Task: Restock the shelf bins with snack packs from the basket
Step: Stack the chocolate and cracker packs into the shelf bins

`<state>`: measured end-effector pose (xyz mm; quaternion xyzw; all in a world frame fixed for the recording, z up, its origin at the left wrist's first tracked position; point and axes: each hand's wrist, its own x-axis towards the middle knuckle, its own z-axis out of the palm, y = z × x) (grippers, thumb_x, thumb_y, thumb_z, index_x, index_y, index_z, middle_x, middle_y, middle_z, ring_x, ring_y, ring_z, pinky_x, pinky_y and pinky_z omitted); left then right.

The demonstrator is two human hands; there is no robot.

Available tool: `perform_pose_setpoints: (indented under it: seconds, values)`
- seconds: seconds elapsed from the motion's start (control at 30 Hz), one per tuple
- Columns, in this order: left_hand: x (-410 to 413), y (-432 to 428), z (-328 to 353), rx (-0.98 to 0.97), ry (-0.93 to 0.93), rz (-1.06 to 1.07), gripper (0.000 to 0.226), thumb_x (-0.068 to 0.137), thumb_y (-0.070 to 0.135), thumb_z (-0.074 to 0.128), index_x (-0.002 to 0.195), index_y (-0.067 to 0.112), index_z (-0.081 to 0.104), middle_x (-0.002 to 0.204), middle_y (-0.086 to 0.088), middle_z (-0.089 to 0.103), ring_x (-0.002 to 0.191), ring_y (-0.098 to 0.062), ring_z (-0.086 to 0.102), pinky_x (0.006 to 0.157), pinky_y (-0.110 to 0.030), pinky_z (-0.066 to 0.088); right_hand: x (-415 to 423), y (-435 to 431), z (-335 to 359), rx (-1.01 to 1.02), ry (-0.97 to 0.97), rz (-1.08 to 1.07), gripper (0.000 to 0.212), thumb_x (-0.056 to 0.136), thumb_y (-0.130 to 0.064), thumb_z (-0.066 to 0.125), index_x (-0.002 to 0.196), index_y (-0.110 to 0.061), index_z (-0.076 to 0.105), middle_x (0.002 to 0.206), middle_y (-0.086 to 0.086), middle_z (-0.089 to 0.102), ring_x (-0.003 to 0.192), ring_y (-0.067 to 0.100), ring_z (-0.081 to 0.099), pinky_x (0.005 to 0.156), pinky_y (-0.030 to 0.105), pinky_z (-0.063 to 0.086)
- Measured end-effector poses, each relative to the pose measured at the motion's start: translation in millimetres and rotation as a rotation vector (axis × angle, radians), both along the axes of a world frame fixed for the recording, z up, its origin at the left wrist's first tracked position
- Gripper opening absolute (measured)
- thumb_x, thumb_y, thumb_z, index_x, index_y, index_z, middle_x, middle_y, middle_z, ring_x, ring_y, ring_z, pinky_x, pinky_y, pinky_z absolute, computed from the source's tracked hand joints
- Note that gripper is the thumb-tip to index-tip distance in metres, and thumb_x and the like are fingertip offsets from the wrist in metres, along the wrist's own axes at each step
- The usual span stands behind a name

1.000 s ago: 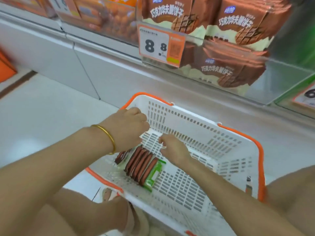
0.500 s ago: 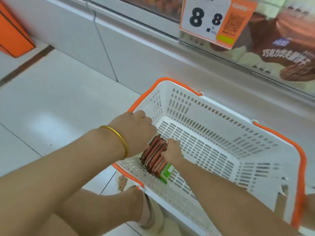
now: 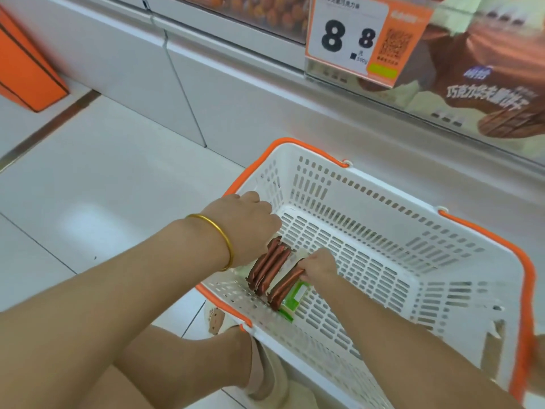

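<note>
A white basket point(image 3: 383, 202) with an orange rim stands on the floor in front of the shelf. In its near left corner several brown snack packs point(image 3: 269, 267) stand on edge, with a green and white pack point(image 3: 293, 298) under them. My left hand point(image 3: 250, 228), with a gold bangle on the wrist, grips the left group of brown packs from above. My right hand point(image 3: 317, 265) is curled round the right group of brown packs. The two groups are a little apart. Brown snack packs point(image 3: 483, 93) fill the shelf bin at top right.
A price tag reading 8.8 point(image 3: 362, 36) hangs on the bin front. The white shelf base point(image 3: 236, 93) runs behind the basket. An orange box point(image 3: 26, 72) sits at far left. My sandalled foot point(image 3: 265, 370) is beside the basket's near wall on the white tiled floor.
The view has dropped lower toward the basket. Both hands have closed on the brown packs, and the stack has split into two groups, one in each hand.
</note>
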<state>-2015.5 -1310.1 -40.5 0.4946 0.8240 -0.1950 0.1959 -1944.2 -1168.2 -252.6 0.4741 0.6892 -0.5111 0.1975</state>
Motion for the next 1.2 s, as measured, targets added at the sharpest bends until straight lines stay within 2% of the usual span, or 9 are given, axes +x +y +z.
perform_pose_setpoints:
  seconds: [0.3, 0.43, 0.57, 0.7, 0.83, 0.9, 1.0, 1.1, 1.2]
  values:
    - [32.5, 55.6, 13.9, 0.144, -0.201, 0.033, 0.066, 0.085, 0.047, 0.06, 0.138, 0.02, 0.031, 0.132, 0.0, 0.04, 0.117, -0.021, 0.047, 0.089, -0.035, 0.046, 56.5, 79.8, 160.3, -0.431, 0.437, -0.489, 0.023, 0.089, 0.006, 0.056, 0.078, -0.008, 0.042, 0.078, 0.014, 0.065, 0.067, 0.024, 0.066, 0.057, 0.028, 0.052]
    - [43.8, 91.1, 50.3, 0.41, -0.013, -0.053, 0.03, 0.093, 0.025, 0.054, 0.121, 0.023, 0.045, 0.118, 0.002, 0.047, 0.108, -0.021, 0.051, 0.084, -0.037, 0.046, 78.3, 98.2, 223.6, -0.489, 0.645, -0.551, 0.021, 0.089, 0.0, 0.06, 0.086, -0.011, 0.042, 0.076, 0.012, 0.062, 0.06, 0.023, 0.066, 0.052, 0.028, 0.056]
    - [36.5, 111.1, 101.0, 0.726, -0.154, 0.066, 0.009, 0.089, 0.023, 0.06, 0.095, 0.028, 0.055, 0.085, 0.009, 0.053, 0.082, -0.014, 0.05, 0.064, -0.024, 0.038, 99.8, 117.2, 271.0, 0.083, 0.724, -0.186, 0.011, 0.09, -0.028, 0.062, 0.089, -0.019, 0.056, 0.087, 0.0, 0.063, 0.056, 0.008, 0.06, 0.05, 0.023, 0.049]
    - [21.4, 126.7, 132.7, 1.048, -0.358, 0.171, 0.018, 0.079, 0.014, 0.072, 0.089, 0.023, 0.061, 0.079, 0.011, 0.055, 0.076, -0.012, 0.054, 0.068, -0.015, 0.043, 97.0, 139.2, 320.7, 0.549, 0.859, 0.099, 0.017, 0.076, -0.019, 0.077, 0.082, -0.024, 0.063, 0.074, -0.013, 0.061, 0.064, 0.004, 0.055, 0.06, 0.02, 0.043]
    - [11.5, 151.7, 143.5, 1.454, -0.483, 0.341, 0.044, 0.08, 0.004, 0.07, 0.114, 0.023, 0.051, 0.1, 0.009, 0.058, 0.089, -0.01, 0.061, 0.081, -0.03, 0.052, 68.9, 166.5, 372.0, 0.884, 0.913, 0.165, 0.022, 0.073, -0.021, 0.08, 0.08, -0.025, 0.06, 0.072, -0.016, 0.055, 0.067, 0.004, 0.052, 0.063, 0.018, 0.039]
    - [8.4, 159.1, 141.8, 1.556, -0.238, 0.308, 0.056, 0.081, 0.002, 0.067, 0.13, 0.014, 0.042, 0.117, -0.001, 0.052, 0.102, -0.014, 0.056, 0.092, -0.028, 0.047, 51.7, 180.6, 388.2, 0.953, 0.936, 0.129, 0.019, 0.076, -0.024, 0.078, 0.084, -0.022, 0.061, 0.073, -0.015, 0.055, 0.067, 0.005, 0.051, 0.062, 0.021, 0.039]
    - [9.0, 165.6, 128.2, 1.397, 0.204, 0.05, 0.049, 0.078, 0.005, 0.065, 0.124, 0.003, 0.05, 0.123, -0.014, 0.05, 0.114, -0.031, 0.048, 0.099, -0.037, 0.038, 26.6, 197.0, 389.1, 1.014, 0.825, 0.133, 0.019, 0.077, -0.028, 0.077, 0.089, -0.021, 0.064, 0.079, -0.006, 0.058, 0.073, 0.013, 0.055, 0.065, 0.027, 0.045]
    - [14.9, 171.8, 107.3, 1.136, 0.319, -0.039, 0.047, 0.074, 0.017, 0.071, 0.117, 0.006, 0.058, 0.117, -0.013, 0.057, 0.11, -0.034, 0.052, 0.095, -0.045, 0.044, 11.0, 198.9, 375.1, 1.112, 0.695, 0.169, 0.025, 0.077, -0.033, 0.076, 0.097, -0.023, 0.064, 0.092, -0.003, 0.061, 0.092, 0.021, 0.059, 0.076, 0.033, 0.046]
    - [18.2, 175.1, 92.3, 0.972, 0.409, -0.056, 0.055, 0.07, 0.021, 0.075, 0.119, 0.003, 0.058, 0.113, -0.017, 0.061, 0.107, -0.038, 0.056, 0.099, -0.049, 0.043, 3.0, 192.9, 364.1, 1.281, 0.641, 0.172, 0.031, 0.081, -0.033, 0.072, 0.101, -0.019, 0.053, 0.098, -0.002, 0.047, 0.093, 0.024, 0.056, 0.069, 0.031, 0.037]
